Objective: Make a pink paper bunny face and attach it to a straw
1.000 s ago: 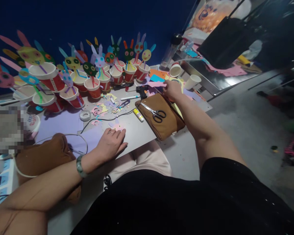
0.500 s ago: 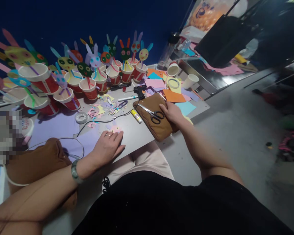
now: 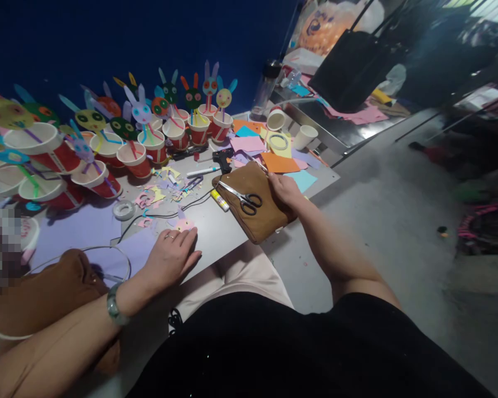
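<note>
My left hand point(image 3: 170, 255), a ring on one finger, lies palm down near the table's front edge with its fingers extended. Its fingertips touch or nearly touch a small pink paper rabbit face point(image 3: 184, 224). My right hand point(image 3: 286, 190) is bent over the right edge of a flat brown fabric pouch point(image 3: 249, 177), with the fingers together and closed on it; the fingertips are partly hidden. Black-handled scissors point(image 3: 249, 203) lie partly open on the pouch. A yellow glue stick point(image 3: 219, 200) is beside the pouch's left edge.
Red and white paper cups point(image 3: 135, 160) with paper rabbit heads fill the back left. A black glue gun point(image 3: 223, 160), a tape roll point(image 3: 124, 209), paper scraps point(image 3: 150, 196) and coloured sheets point(image 3: 280, 163) lie on the table. A brown bag point(image 3: 45, 293) sits at left.
The camera view has shifted, so most things appear further left. Within the scene, my left hand stays by the rabbit face and my right hand stays at the pouch.
</note>
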{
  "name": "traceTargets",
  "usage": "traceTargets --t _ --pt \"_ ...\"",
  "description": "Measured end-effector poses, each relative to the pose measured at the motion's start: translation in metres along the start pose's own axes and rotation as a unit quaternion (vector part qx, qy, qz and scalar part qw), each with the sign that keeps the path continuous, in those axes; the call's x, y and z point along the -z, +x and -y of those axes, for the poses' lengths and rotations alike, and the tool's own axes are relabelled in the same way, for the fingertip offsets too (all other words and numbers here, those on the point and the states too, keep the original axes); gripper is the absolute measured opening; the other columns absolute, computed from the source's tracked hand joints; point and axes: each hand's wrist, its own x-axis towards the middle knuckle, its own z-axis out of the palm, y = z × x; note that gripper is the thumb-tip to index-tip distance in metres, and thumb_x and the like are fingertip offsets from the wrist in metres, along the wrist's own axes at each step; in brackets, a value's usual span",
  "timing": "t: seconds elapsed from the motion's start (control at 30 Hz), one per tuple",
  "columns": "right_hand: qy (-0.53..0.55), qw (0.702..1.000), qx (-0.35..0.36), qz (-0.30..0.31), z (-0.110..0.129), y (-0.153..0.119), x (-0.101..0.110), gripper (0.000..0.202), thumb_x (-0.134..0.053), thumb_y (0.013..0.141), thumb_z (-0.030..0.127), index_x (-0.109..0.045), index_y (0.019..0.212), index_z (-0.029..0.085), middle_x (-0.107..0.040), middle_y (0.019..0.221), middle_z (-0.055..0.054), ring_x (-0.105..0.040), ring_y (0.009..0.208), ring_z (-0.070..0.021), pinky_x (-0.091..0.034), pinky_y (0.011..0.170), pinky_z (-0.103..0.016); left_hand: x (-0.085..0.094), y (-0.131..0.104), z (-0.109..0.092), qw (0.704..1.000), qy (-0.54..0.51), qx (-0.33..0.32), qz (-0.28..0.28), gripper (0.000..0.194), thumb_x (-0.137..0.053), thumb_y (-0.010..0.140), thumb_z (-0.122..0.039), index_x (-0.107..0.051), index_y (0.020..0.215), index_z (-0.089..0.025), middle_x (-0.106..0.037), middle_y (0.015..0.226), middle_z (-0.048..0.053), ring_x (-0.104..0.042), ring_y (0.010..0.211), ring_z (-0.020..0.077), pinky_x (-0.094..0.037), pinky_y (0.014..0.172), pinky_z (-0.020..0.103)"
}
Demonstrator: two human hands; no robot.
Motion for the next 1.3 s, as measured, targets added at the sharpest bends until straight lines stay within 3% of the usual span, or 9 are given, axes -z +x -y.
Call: traceTargets --t 0.13,0.2,0.27,0.4,0.5,0.63,0.93,1.17,1.3 --pt "-0.057 0.995 -0.018 -0.084 -0.015 0.024 0.002 0.036 -0.052 0.092 0.042 -0.071 0.112 0.018 -0.071 0.114 -0.018 -0.063 0.102 -0.0338 -0.045 0.079 -0.039 -0.001 0.000 0.000 1.000 -0.002 0.004 0.006 0.045 -0.061 0.097 -0.036 -0.059 0.131 -0.008 -0.076 0.115 0.017 -0.067 0.095 0.0306 -0.047 0.087 0.045" --pt "-0.074 0.989 -0.005 -0.131 -0.020 0.037 -0.001 0.048 -0.060 0.086 0.041 -0.066 0.125 0.015 -0.064 0.127 -0.022 -0.061 0.108 -0.0367 -0.046 0.082 -0.041 0.000 0.000 0.000 1.000 0.000 0.005 0.012 0.045 -0.060 0.097 -0.036 -0.058 0.132 -0.007 -0.076 0.115 0.017 -0.067 0.094 0.0304 -0.047 0.086 0.045" --pt "-0.077 0.989 0.015 -0.125 -0.023 0.052 -0.003 0.053 -0.062 0.084 0.043 -0.065 0.129 0.014 -0.062 0.129 -0.022 -0.061 0.105 -0.0365 -0.046 0.080 -0.042 0.001 0.001 0.000 1.000 0.003 0.004 0.013 0.046 -0.061 0.097 -0.036 -0.059 0.131 -0.006 -0.076 0.115 0.017 -0.067 0.094 0.0303 -0.047 0.086 0.045" --pt "-0.044 0.995 0.037 -0.078 -0.028 0.085 0.000 0.025 -0.058 0.087 0.039 -0.071 0.093 0.019 -0.068 0.095 -0.014 -0.059 0.083 -0.0275 -0.043 0.074 -0.038 0.001 0.001 0.000 1.000 0.003 0.006 0.010 0.046 -0.063 0.096 -0.036 -0.059 0.131 -0.006 -0.076 0.114 0.016 -0.067 0.094 0.0300 -0.047 0.087 0.044" --pt "0.012 0.988 0.009 -0.153 -0.035 0.107 0.010 0.023 -0.052 0.090 0.034 -0.061 0.074 0.021 -0.058 0.071 -0.007 -0.050 0.070 -0.0219 -0.040 0.070 -0.036 0.000 0.001 0.000 1.000 -0.002 0.006 0.009 0.046 -0.062 0.095 -0.035 -0.059 0.131 -0.006 -0.076 0.115 0.016 -0.067 0.095 0.0300 -0.047 0.088 0.045" --pt "0.069 0.970 -0.039 -0.228 -0.039 0.121 0.029 0.018 -0.049 0.091 0.028 -0.055 0.074 0.023 -0.052 0.069 -0.003 -0.048 0.069 -0.0205 -0.040 0.070 -0.036 -0.001 0.000 0.000 1.000 -0.005 0.009 0.012 0.045 -0.061 0.096 -0.034 -0.059 0.132 -0.006 -0.075 0.116 0.017 -0.067 0.096 0.0307 -0.047 0.089 0.046" --pt "0.024 0.979 -0.072 -0.191 -0.019 0.114 0.056 0.018 -0.045 0.098 0.021 -0.061 0.091 0.016 -0.065 0.090 -0.010 -0.046 0.077 -0.0170 -0.038 0.078 -0.033 0.001 0.002 -0.001 0.998 -0.035 0.025 0.038 0.044 -0.060 0.096 -0.032 -0.058 0.134 -0.010 -0.074 0.115 0.018 -0.068 0.098 0.0317 -0.049 0.089 0.047" --pt "-0.024 0.994 -0.046 -0.093 0.002 0.124 0.030 0.016 -0.066 0.087 0.030 -0.067 0.093 0.015 -0.069 0.095 -0.013 -0.053 0.081 -0.0219 -0.041 0.077 -0.035 0.002 0.002 -0.001 0.999 -0.014 0.024 0.041 0.044 -0.060 0.096 -0.033 -0.058 0.132 -0.009 -0.075 0.113 0.017 -0.067 0.096 0.0303 -0.047 0.089 0.045" --pt "-0.064 0.996 0.002 -0.068 0.024 0.135 0.013 0.043 -0.081 0.074 0.040 -0.070 0.106 0.013 -0.068 0.110 -0.019 -0.057 0.100 -0.0321 -0.045 0.085 -0.041 0.003 0.002 -0.002 0.999 -0.010 0.019 0.042 0.045 -0.060 0.096 -0.033 -0.058 0.132 -0.007 -0.075 0.113 0.017 -0.067 0.097 0.0303 -0.047 0.089 0.044"
